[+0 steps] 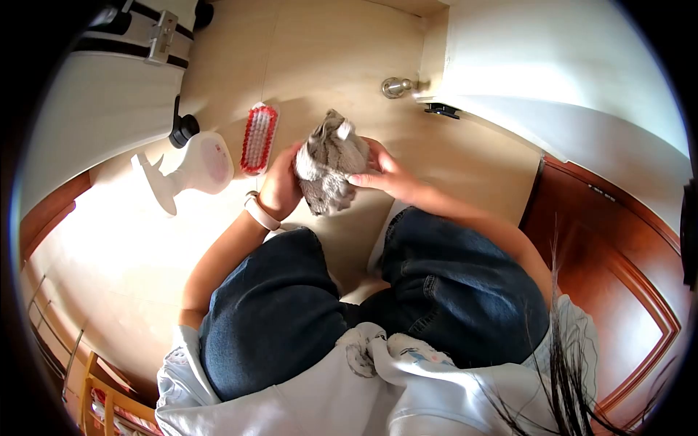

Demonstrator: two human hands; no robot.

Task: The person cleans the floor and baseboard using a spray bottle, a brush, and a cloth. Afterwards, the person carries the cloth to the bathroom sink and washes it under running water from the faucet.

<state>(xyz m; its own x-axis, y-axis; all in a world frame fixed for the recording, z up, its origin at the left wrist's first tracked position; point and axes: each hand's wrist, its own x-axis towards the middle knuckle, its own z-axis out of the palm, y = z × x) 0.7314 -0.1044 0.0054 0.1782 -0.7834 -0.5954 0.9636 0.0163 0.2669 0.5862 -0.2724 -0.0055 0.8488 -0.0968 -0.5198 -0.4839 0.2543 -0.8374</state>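
Between my two hands, above the floor, is a crumpled, fluffy grey-and-white cloth [331, 163]. My left hand [281, 182] grips its left side, with most of the fingers hidden behind it. On the other side, my right hand [384, 173] holds the cloth with the thumb in front and the fingers behind. A scrub brush [259, 140] with white and red bristles lies bristles up, just beyond my left hand. Farther left, a white spray bottle [200, 166] rests on its side on the floor.
A white case [94, 109] with black wheels stands at the left. A metal doorstop [396, 88] is fixed at the back, near a white panel [552, 65]. Reddish-brown wood panelling [603, 240] borders the right. My jeans-clad knees [280, 291] frame the near floor.
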